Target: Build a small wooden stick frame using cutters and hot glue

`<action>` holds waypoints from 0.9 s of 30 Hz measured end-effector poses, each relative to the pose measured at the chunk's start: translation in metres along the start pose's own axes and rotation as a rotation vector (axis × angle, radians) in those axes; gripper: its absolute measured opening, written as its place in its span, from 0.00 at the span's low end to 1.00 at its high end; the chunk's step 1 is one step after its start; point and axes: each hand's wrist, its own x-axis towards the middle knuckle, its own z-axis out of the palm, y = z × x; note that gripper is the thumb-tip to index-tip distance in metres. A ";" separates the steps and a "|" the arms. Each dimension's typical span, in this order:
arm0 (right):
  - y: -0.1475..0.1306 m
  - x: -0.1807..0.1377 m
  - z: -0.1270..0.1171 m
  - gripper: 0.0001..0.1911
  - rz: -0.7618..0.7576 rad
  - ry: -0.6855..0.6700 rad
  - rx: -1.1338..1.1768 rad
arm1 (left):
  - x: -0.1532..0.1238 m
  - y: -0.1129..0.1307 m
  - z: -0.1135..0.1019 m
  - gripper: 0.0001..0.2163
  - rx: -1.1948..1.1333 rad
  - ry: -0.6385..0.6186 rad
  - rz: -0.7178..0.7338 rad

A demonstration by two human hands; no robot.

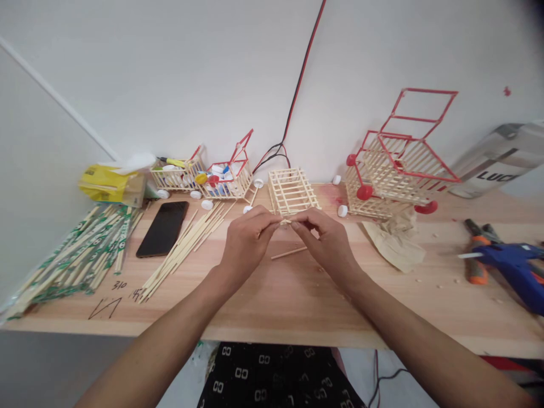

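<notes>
My left hand (246,241) and my right hand (325,238) meet over the middle of the wooden table (297,294), fingers pinched on the two ends of a short wooden stick (285,221). A loose short stick (289,253) lies on the table just under the hands. Right behind the fingertips stands an unpainted stick basket frame (292,190). A spread of bare sticks (187,243) lies left of my left hand.
A black phone (164,228) and wrapped chopsticks (80,252) lie at left. Small stick carts with bottle caps (212,177) stand at the back; a red-trimmed cart (395,164) sits back right. A blue glue gun (512,263), pliers (476,252), crumpled paper (395,238) at right.
</notes>
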 end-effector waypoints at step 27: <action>-0.002 0.001 -0.002 0.05 -0.040 0.006 -0.023 | 0.001 -0.001 0.000 0.06 0.007 0.004 0.003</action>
